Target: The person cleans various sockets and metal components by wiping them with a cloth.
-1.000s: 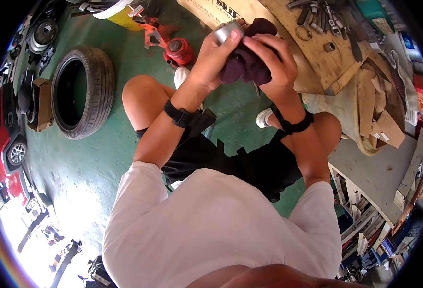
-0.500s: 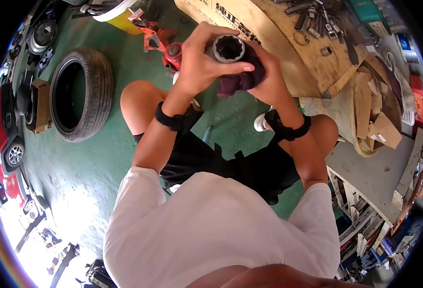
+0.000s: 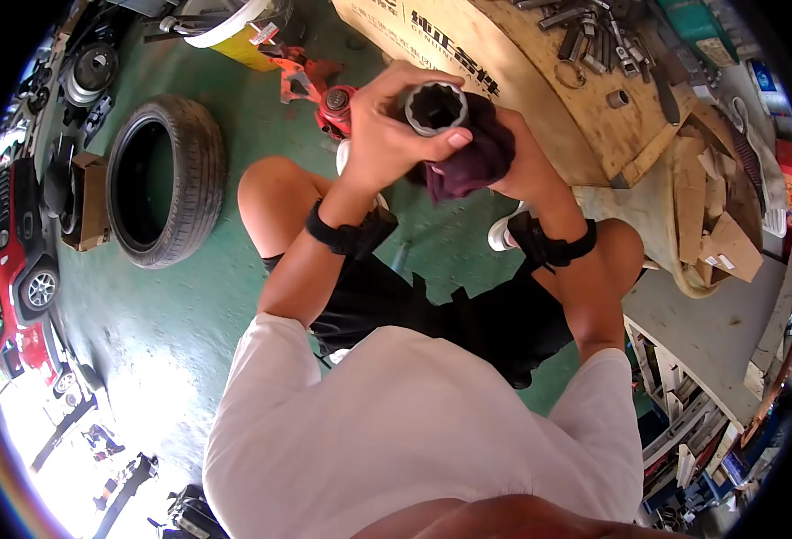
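Open floor (image 3: 250,128) between tire (image 3: 200,180) and red jack (image 3: 335,103), left knee (image 3: 272,193) in the way on the near side

From head height, close above a white T-shirt (image 3: 423,422), the left hand (image 3: 380,135) and right hand (image 3: 523,160) are viewed forward and downward.

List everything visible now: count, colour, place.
socket: 1, silver-grey, upper centre
cloth: 1, dark purple, beside socket
tyre: 1, black, left floor
jack-like item: 1, red, upper left
bucket: 1, yellow-white, top left
printed carton: 1, tan, top
metal tools: many, grey, top right
cardboard pieces: several, brown, right
small box: 1, brown, left
vehicle: at least 1, red, left
clutter: uncounted, mixed, edges
shirt: 1, white, bottom
shorts: 1, black, centre
wrist straps: 2, black, wrists
left hand: 1, bare, gripping socket
right hand: 1, bare, at cloth
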`<state>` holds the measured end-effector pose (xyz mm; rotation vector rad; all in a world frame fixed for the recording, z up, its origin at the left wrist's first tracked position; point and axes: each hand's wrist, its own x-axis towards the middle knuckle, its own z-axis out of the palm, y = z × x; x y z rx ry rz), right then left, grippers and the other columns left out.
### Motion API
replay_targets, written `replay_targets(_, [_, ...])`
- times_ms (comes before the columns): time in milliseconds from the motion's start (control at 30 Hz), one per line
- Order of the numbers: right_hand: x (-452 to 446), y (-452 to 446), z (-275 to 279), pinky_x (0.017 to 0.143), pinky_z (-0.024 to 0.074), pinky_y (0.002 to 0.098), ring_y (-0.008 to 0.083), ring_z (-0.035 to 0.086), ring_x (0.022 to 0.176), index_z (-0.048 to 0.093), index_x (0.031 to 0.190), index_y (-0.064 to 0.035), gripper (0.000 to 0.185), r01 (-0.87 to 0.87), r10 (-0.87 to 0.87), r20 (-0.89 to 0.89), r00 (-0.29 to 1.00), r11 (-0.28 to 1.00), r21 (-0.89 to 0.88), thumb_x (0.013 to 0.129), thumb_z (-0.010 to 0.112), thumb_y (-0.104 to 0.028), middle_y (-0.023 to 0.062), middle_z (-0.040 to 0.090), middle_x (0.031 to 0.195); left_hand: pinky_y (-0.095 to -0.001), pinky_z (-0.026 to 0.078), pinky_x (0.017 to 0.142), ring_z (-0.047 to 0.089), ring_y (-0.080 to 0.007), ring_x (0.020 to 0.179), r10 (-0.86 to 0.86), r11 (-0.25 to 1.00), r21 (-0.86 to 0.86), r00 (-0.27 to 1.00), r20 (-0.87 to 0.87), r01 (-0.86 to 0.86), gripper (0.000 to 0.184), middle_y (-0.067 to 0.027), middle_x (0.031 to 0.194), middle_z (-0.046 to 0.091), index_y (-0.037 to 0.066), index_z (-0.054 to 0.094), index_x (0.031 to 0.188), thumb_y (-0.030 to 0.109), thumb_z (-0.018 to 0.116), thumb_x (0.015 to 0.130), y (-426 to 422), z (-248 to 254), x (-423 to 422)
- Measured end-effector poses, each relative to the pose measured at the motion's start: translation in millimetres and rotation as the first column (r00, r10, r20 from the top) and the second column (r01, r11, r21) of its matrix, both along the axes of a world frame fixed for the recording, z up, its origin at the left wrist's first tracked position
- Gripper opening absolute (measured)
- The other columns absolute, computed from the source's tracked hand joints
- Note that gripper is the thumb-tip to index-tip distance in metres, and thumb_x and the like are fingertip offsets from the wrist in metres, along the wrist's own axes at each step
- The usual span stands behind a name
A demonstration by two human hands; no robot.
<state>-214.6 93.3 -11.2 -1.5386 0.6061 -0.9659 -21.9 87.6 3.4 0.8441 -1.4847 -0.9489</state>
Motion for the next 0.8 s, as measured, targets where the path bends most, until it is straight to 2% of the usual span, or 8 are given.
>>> replay_targets(100, [-2, 5, -6, 0.096, 0.0481, 0.0325, 0.0158, 0.06, 0.108, 0.055, 0.122, 0.0011, 0.061, 0.147, -0.115, -0.143, 0.983, 0.959, 0.244, 0.069, 0.084, -0.003, 0.009, 0.063, 0.114, -0.03, 0.05, 0.086, 0.065, -0.0176, 0.095, -0.03, 0.996, 0.082, 0.991, -0.133, 0.041, 0.062, -0.0105, 0.099, 0.067, -0.004, 0.066, 0.106, 0.042, 0.085, 0.069, 1, 1, -4])
replay_targets(167, [-1, 1, 6, 0.089, 0.052, 0.0329, 0.0162, 0.064, 0.098, 0.059, 0.113, -0.0007, 0.044, -0.088, 0.042, 0.109, 0.993, 0.883, 0.461, 0.076, 0.08, -0.01, 0.0087, 0.067, 0.104, -0.0307, 0.051, 0.086, 0.066, -0.0187, 0.095, -0.026, 0.995, 0.087, 0.988, -0.152, 0.039, 0.067, -0.0109, 0.099, 0.067, -0.004, 0.064, 0.107, 0.049, 0.084, 0.07, -2, 0, -4])
replay_targets(233, [9, 3, 8, 0.081, 0.0549, 0.033, 0.0174, 0.067, 0.087, 0.061, 0.111, -0.0013, 0.033, -0.314, -0.309, 0.537, 0.785, 0.55, 0.774, 0.084, 0.072, -0.017, 0.0085, 0.069, 0.097, -0.0312, 0.051, 0.086, 0.066, -0.019, 0.095, -0.013, 0.993, 0.113, 0.967, -0.256, 0.044, 0.068, -0.0108, 0.099, 0.068, -0.004, 0.065, 0.106, 0.051, 0.083, 0.07, -3, 0, -8])
replay_targets(433, [19, 0, 15, 0.081, 0.0538, 0.0296, 0.0163, 0.066, 0.088, 0.06, 0.116, -0.002, 0.032, -0.324, -0.324, 0.547, 0.772, 0.54, 0.777, 0.091, 0.065, -0.022, 0.0068, 0.068, 0.101, -0.0274, 0.047, 0.088, 0.061, -0.0146, 0.096, -0.115, 0.991, 0.05, 0.984, -0.137, 0.123, 0.073, -0.0076, 0.103, 0.066, -0.002, 0.063, 0.112, 0.028, 0.096, 0.054, -6, -1, -1])
replay_targets(533, [28, 4, 38, 0.076, 0.0495, 0.0234, 0.0102, 0.062, 0.082, 0.06, 0.118, -0.0006, 0.034, 0.227, -0.415, 0.228, 0.881, 0.793, 0.566, 0.09, 0.069, -0.02, 0.0026, 0.067, 0.097, -0.0289, 0.047, 0.09, 0.061, -0.0151, 0.099, -0.1, 0.991, -0.089, 0.994, 0.048, 0.103, 0.074, -0.0077, 0.106, 0.066, -0.001, 0.062, 0.116, 0.02, 0.094, 0.054, -9, -2, 8])
replay_targets(633, [18, 0, 35, 0.077, 0.0491, 0.0231, 0.0089, 0.062, 0.084, 0.061, 0.113, 0.0014, 0.03, 0.384, -0.4, 0.047, 0.915, 0.901, 0.2, 0.089, 0.07, -0.015, 0.003, 0.067, 0.098, -0.03, 0.051, 0.086, 0.065, -0.0161, 0.097, -0.042, 0.991, -0.115, 0.963, 0.267, 0.075, 0.066, -0.0062, 0.11, 0.07, 0.003, 0.066, 0.112, 0.029, 0.093, 0.056, -16, 2, 11])
replay_targets(700, [17, -2, 28, 0.076, 0.0493, 0.0237, 0.0082, 0.062, 0.084, 0.062, 0.107, 0.0026, 0.027, 0.402, -0.417, 0.053, 0.907, 0.899, 0.176, 0.087, 0.073, -0.012, 0.0044, 0.068, 0.097, -0.031, 0.053, 0.082, 0.066, -0.0164, 0.094, -0.05, 0.991, -0.102, 0.952, 0.302, 0.084, 0.066, -0.0062, 0.112, 0.069, 0.004, 0.065, 0.115, 0.027, 0.091, 0.059, -17, 3, 12])
replay_targets(800, [16, -4, 18, 0.077, 0.0502, 0.0247, 0.0077, 0.061, 0.084, 0.061, 0.103, 0.0027, 0.026, 0.518, -0.516, 0.05, 0.855, 0.855, -0.03, 0.085, 0.074, -0.011, 0.0052, 0.068, 0.094, -0.0312, 0.049, 0.094, 0.061, -0.0157, 0.106, -0.134, 0.99, -0.001, 0.94, 0.314, 0.142, 0.069, -0.0083, 0.115, 0.066, -0.001, 0.059, 0.119, 0.013, 0.09, 0.059, -17, 7, 10])
